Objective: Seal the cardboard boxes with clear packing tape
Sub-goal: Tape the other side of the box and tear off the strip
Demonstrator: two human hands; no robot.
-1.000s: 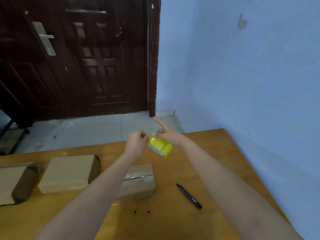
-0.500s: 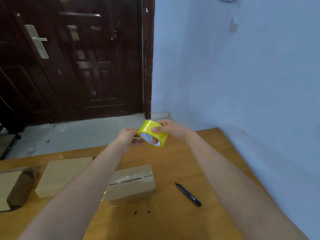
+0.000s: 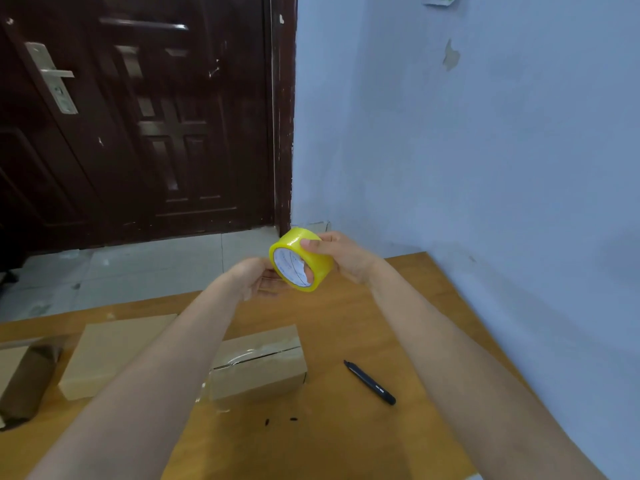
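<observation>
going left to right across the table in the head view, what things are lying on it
Dark brown wrapped parcel at the left edge → plain cardboard box → taped cardboard box → black pen. The tape roll is held up in the hands, not lying on the table.

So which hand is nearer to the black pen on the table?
The right hand. It is up over the table holding the tape roll, above and behind the pen. The left hand is further left, over the box side.
</observation>
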